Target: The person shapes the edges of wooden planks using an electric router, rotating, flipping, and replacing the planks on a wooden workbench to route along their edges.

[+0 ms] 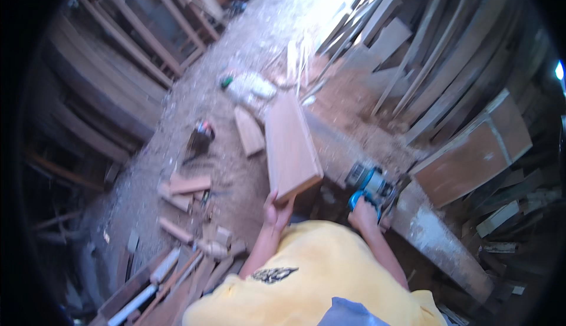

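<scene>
- Lying at ten o'clock from the person, scraps (190,184) litter the floor; a foot landing on one could cause a stumble.
- Near eleven, the left hand (278,210) is closed on the near end of the board (290,143); with weight so far ahead of that hold, the piece could tip or twist.
- The board points outward toward twelve; whether its far end rests on anything, I cannot tell.
- Near one, the right hand (364,214) is clamped around the handle of the teal tool (371,183); a slack one-handed hold could let it roll.
- Toward three, the beam (454,252) runs beside the tool; contact is unclear.
- At two, the panel (466,161) seems to lean; a knock could topple it.
</scene>
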The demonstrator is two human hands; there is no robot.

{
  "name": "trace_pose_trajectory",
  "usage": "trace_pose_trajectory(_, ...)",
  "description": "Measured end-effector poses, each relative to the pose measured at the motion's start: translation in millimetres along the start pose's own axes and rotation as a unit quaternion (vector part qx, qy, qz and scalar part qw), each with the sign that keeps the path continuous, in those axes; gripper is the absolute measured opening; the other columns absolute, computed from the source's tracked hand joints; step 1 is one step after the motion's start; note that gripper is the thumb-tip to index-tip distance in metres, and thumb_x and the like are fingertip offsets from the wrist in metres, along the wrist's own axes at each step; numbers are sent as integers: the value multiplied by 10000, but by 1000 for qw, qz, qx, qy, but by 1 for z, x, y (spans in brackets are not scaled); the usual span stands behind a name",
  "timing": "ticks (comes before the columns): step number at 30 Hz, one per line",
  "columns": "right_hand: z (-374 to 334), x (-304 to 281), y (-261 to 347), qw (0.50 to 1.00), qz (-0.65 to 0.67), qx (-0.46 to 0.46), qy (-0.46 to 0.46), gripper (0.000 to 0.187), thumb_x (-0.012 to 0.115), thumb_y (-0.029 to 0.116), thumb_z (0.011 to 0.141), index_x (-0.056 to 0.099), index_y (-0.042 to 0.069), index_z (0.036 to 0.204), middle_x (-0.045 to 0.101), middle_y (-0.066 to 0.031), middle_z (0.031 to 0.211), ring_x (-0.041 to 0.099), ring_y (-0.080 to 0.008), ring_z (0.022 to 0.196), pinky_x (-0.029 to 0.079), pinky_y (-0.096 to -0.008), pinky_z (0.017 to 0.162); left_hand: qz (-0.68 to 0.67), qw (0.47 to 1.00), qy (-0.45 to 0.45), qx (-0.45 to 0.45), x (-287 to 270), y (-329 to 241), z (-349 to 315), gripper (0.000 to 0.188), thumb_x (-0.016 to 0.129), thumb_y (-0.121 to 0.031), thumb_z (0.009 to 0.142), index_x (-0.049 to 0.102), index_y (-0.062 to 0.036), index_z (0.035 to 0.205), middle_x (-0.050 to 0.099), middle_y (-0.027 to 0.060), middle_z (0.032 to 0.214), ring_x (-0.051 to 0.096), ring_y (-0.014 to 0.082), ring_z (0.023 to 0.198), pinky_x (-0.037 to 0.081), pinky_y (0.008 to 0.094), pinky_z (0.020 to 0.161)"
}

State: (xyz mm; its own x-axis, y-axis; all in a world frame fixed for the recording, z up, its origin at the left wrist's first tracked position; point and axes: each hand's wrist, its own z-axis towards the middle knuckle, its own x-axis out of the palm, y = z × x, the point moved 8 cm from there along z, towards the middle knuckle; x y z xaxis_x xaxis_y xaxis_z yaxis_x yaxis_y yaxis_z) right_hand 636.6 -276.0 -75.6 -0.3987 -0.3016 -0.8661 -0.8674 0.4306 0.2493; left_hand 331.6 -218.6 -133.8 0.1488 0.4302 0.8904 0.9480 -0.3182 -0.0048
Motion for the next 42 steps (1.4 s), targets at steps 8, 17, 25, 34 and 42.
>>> trace_pose_trajectory(8, -35, -11, 31, 996, -7, 19, 82, 514, 718, 210, 824, 586, -61, 1241, 717, -330, 1173, 711, -474, 1110, 570, -532, 981, -7, 999, 38, 21, 90, -48, -34, 494, 710, -144, 949, 548, 99, 1348, 645, 260, 1334, 646, 397, 1260, 553, 498, 1126)
trace_pose_trajectory(17, -29, 8, 32, 998, 22, 42, 34, 501, 698, 199, 836, 578, -35, 1262, 696, -328, 1234, 684, -477, 1164, 549, -527, 1025, 0, 998, 49, -37, 71, -63, -8, 422, 530, -178, 959, 613, 119, 1248, 704, 280, 1207, 719, 398, 1113, 625, 487, 997)
trace_pose_trajectory(25, -11, 14, 25, 996, 17, 68, 63, 502, 718, 196, 837, 573, -26, 1263, 691, -329, 1248, 676, -491, 1174, 540, -546, 1031, -77, 992, 50, -91, 75, -53, -3, 495, 696, -327, 1025, 624, 43, 1346, 698, 217, 1252, 722, 298, 1143, 662, 375, 947)
trace_pose_trajectory(34, -9, 9, 26, 996, 16, 69, 63, 507, 738, 202, 827, 574, -27, 1249, 699, -330, 1230, 680, -480, 1171, 538, -544, 1028, -67, 995, 27, -70, 87, -54, 3, 489, 629, -355, 1068, 606, 37, 1360, 704, 234, 1254, 756, 322, 1063, 679, 387, 900)
trace_pose_trajectory(42, -3, 6, 27, 996, 0, 73, 52, 473, 703, 159, 820, 581, -20, 1240, 703, -333, 1205, 682, -486, 1149, 534, -556, 1016, -96, 991, 42, -83, 96, -60, 10, 506, 658, -349, 1054, 600, 42, 1370, 704, 231, 1250, 755, 308, 1060, 679, 381, 900)
